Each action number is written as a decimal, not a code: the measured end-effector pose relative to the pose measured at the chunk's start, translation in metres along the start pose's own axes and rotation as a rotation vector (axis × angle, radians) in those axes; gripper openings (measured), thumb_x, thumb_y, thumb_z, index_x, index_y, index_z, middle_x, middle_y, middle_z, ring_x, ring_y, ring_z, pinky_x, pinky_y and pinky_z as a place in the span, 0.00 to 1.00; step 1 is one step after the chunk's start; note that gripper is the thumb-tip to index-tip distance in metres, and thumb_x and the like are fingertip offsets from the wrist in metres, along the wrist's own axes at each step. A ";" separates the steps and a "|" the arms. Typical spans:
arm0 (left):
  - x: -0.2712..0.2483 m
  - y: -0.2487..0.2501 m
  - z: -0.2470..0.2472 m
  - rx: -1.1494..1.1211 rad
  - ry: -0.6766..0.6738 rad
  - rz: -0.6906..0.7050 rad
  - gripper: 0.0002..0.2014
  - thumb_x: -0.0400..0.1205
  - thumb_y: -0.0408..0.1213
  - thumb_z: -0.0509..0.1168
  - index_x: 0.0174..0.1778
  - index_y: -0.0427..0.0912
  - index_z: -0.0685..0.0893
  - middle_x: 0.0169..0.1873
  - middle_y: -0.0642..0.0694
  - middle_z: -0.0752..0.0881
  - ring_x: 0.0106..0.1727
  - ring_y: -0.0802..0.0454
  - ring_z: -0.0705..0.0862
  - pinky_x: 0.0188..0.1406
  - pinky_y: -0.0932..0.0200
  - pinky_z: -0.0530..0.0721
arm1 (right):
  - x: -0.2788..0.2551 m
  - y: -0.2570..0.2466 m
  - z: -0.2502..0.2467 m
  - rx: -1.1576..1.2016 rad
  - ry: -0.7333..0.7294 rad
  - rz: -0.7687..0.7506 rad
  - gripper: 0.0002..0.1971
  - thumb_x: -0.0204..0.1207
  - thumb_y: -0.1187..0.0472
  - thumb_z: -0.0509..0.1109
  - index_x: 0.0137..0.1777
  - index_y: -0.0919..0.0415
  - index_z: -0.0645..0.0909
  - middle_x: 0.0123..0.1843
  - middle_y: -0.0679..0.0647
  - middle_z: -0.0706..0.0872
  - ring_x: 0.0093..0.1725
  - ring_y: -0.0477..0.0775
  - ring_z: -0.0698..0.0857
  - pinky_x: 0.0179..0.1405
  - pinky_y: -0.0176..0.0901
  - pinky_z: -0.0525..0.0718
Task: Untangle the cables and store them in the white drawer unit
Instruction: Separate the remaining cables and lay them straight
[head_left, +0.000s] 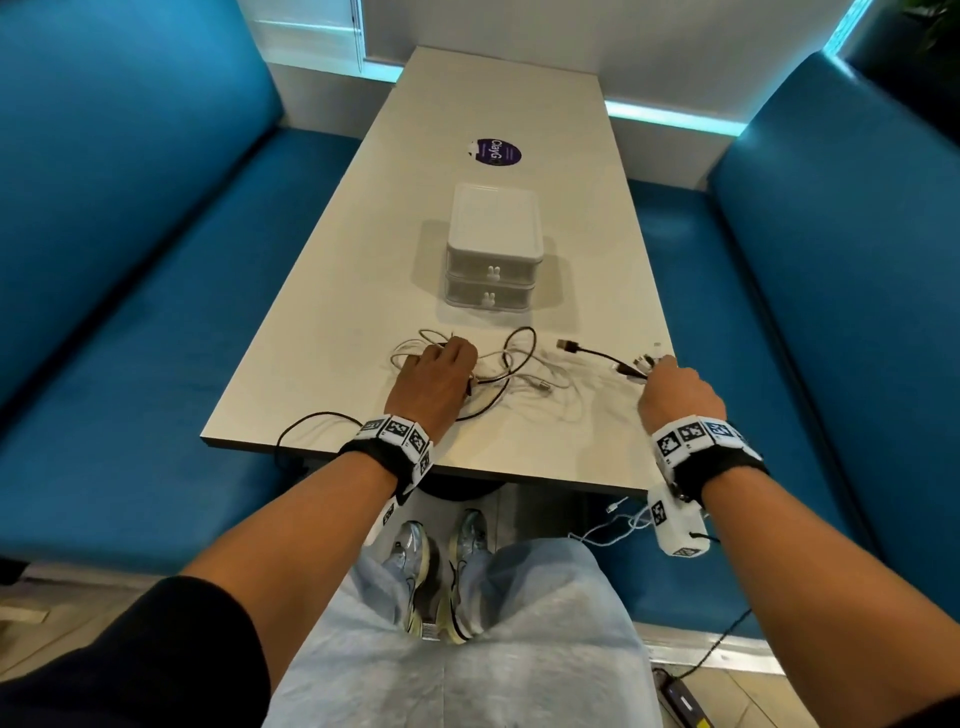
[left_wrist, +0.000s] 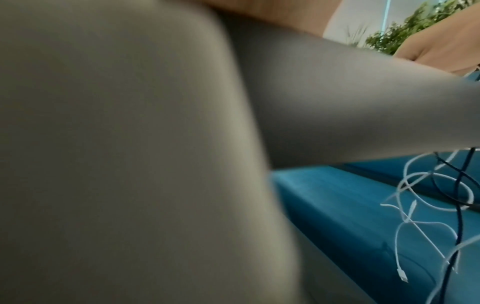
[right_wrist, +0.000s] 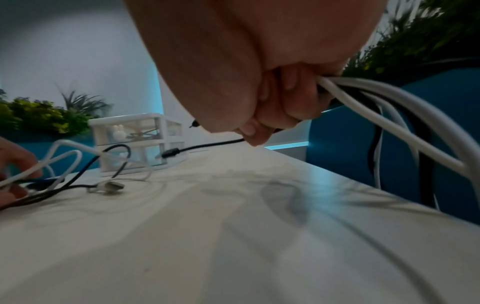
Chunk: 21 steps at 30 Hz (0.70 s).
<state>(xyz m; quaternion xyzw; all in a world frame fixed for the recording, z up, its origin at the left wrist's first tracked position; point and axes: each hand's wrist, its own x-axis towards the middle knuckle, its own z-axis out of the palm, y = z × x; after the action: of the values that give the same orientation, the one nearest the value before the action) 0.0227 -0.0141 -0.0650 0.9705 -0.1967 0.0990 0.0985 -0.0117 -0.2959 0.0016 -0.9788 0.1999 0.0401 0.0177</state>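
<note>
While a long pale table (head_left: 363, 218) is seen from above between two blue upholstered benches (head_left: 130, 260), a loose tangle of white and black cables (head_left: 511, 371) is spread across its near end. The left hand (head_left: 434, 384) is laid palm down on the left part of that tangle; from the right wrist view its fingers (right_wrist: 19, 162) are seen curled onto the white and black strands there. The right hand (head_left: 675, 392) is held at the table's right edge, its fingers (right_wrist: 296, 107) closed around a bundle of white and black cables, which are seen in the right wrist view trailing from the fist over the table's side. A black cable with a metal USB plug (head_left: 569, 345) is stretched from that fist toward the tangle, the plug lying apart from the loops. One black strand (head_left: 306, 421) is looped over the table's near edge beside the left wrist. Beyond the cables, well apart from both hands, the white drawer unit (head_left: 493, 244) is set upright on the table with two drawers stacked, both closed, each fitted with a small rabbit-shaped knob. A round purple sticker (head_left: 497, 151) is fixed to the table farther back. Green plants (right_wrist: 39, 117) are seen behind the benches. Marker-printed bands are worn on both wrists, and pale trousers and grey shoes are visible below the table's edge.
</note>
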 end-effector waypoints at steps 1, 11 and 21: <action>0.002 0.001 -0.001 0.013 -0.008 0.000 0.14 0.80 0.35 0.67 0.61 0.40 0.76 0.59 0.41 0.80 0.55 0.37 0.81 0.44 0.44 0.79 | 0.000 0.006 0.002 0.013 0.000 0.034 0.13 0.78 0.70 0.56 0.61 0.67 0.72 0.59 0.67 0.83 0.56 0.71 0.84 0.47 0.56 0.78; 0.011 0.001 -0.008 0.151 -0.014 -0.024 0.19 0.79 0.41 0.71 0.63 0.41 0.76 0.75 0.44 0.71 0.62 0.37 0.77 0.35 0.45 0.80 | -0.021 0.007 0.018 -0.070 0.012 -0.194 0.21 0.79 0.68 0.54 0.72 0.60 0.66 0.50 0.64 0.86 0.46 0.67 0.86 0.37 0.51 0.77; 0.009 0.007 -0.012 0.167 -0.064 -0.019 0.22 0.80 0.44 0.69 0.68 0.41 0.75 0.72 0.45 0.74 0.63 0.39 0.77 0.37 0.46 0.82 | -0.023 -0.011 0.024 -0.140 -0.142 -0.415 0.33 0.82 0.64 0.55 0.84 0.39 0.53 0.50 0.58 0.83 0.45 0.60 0.85 0.42 0.51 0.86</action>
<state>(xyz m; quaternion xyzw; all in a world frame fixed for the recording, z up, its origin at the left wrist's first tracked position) 0.0265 -0.0205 -0.0504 0.9798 -0.1814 0.0829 0.0120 -0.0302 -0.2755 -0.0197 -0.9925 -0.0110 0.1181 -0.0285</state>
